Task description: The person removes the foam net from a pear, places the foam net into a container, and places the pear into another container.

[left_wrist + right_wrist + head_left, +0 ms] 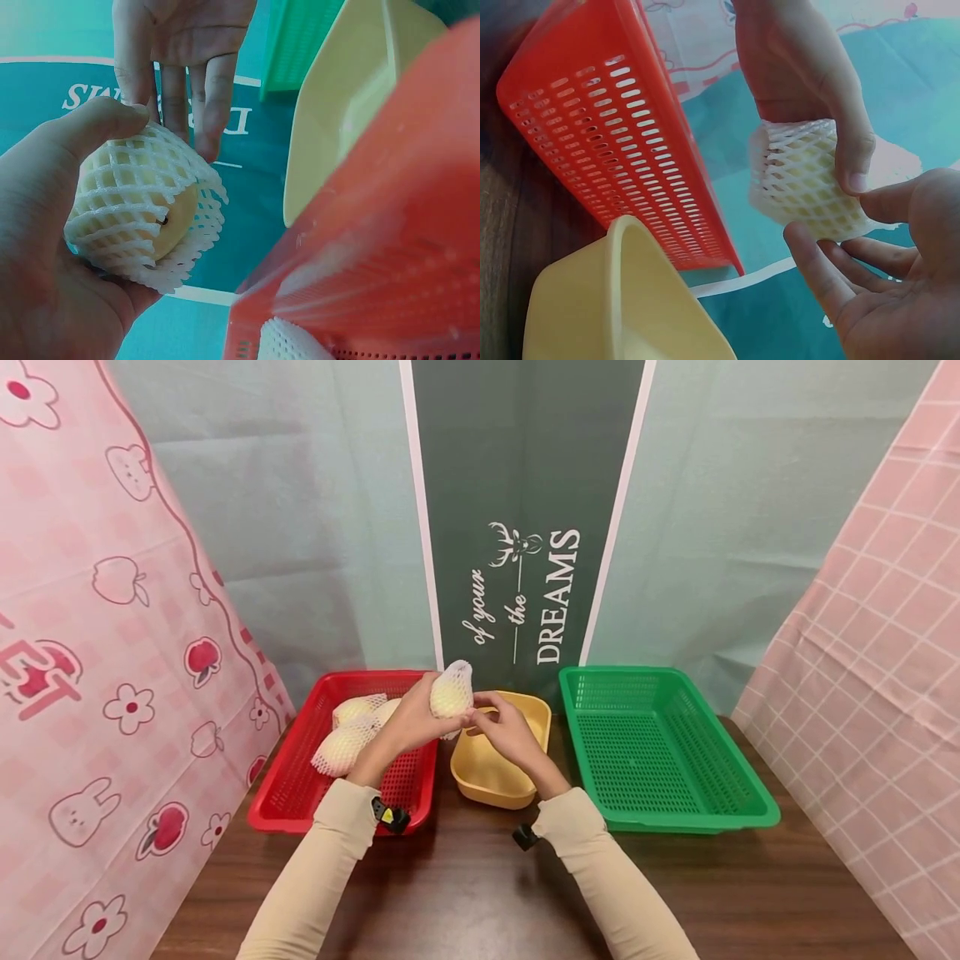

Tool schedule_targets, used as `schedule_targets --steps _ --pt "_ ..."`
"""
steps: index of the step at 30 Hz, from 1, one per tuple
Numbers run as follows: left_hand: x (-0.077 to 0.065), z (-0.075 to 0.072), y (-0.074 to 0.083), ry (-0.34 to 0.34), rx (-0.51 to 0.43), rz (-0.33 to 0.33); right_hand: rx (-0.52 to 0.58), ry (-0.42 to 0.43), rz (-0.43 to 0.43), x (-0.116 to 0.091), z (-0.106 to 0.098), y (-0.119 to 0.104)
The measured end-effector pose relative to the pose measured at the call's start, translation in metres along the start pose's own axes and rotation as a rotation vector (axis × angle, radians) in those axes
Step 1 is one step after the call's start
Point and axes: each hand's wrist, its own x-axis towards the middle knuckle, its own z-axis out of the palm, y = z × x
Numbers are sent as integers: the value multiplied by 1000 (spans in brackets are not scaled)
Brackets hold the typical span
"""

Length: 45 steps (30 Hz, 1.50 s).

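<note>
My left hand [411, 717] grips a pale yellow fruit in a white foam net [452, 692], held up above the gap between the red basket and the yellow bin. The left thumb lies across the net in the left wrist view, where bare yellow skin with a small dark spot shows at the net's open end [174, 225]. From the other side my right hand [889, 285] touches the netted fruit with its fingertips and thumb, its fingers mostly straight. More netted fruits [341, 747] lie in the red basket [273, 785], partly hidden behind my left hand.
Between the baskets, a yellow bin [495, 793] stands below my hands. To the right is a green basket [637, 760] with perforated walls. All stand on a dark wooden table [480, 885], with a printed cloth [525, 460] behind and pink cloths at both sides.
</note>
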Motion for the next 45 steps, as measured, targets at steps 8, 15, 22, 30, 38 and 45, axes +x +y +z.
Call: schedule_targets --steps 8,15,22,30,38,45 --pt "0 11 4 17 -17 6 23 13 20 -7 -8 -2" --pt "0 19 11 30 -71 11 18 27 46 -12 -18 -2" --pt "0 28 17 35 -95 16 46 21 34 -18 -27 -3" --pt "1 36 22 39 -136 8 26 43 -4 -22 -39 -4" --pt "3 42 26 43 -162 9 -5 69 0 -24 -47 -6" --pt "4 46 28 22 -154 7 -13 81 14 -26 -52 -8"
